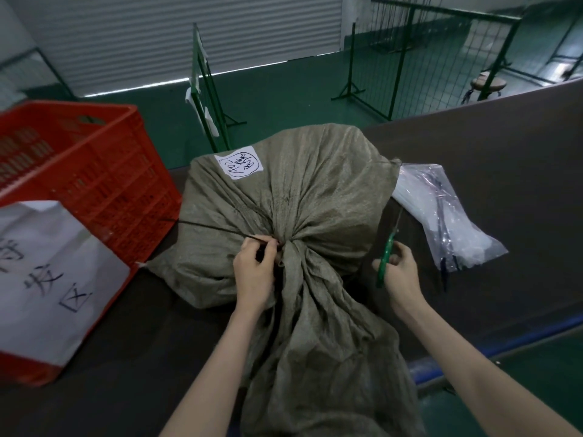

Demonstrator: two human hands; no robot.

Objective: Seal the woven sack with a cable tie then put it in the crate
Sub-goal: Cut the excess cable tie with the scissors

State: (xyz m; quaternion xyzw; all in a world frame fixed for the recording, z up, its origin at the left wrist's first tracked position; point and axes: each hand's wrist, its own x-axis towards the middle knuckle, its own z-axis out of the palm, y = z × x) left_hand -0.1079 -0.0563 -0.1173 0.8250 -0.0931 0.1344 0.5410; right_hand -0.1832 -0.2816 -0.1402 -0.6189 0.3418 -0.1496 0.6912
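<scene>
A stuffed grey-green woven sack (303, 190) with a white handwritten label lies on the dark table (492, 159). Its neck is gathered tight, and loose fabric trails toward me. A black cable tie (217, 229) circles the neck, its long tail sticking out to the left. My left hand (255, 269) pinches the tie right at the neck. My right hand (399, 272), just right of the sack, grips green-handled scissors (386, 258) whose blades point away from me. The red plastic crate (94, 171) stands on the table to the left.
A white paper sign with dark characters (47, 275) hangs on the crate's near side. A clear plastic bag of white cable ties (441, 212) lies right of the sack. Green wire-mesh partitions (208, 99) and a stool (487, 85) stand on the green floor beyond the table.
</scene>
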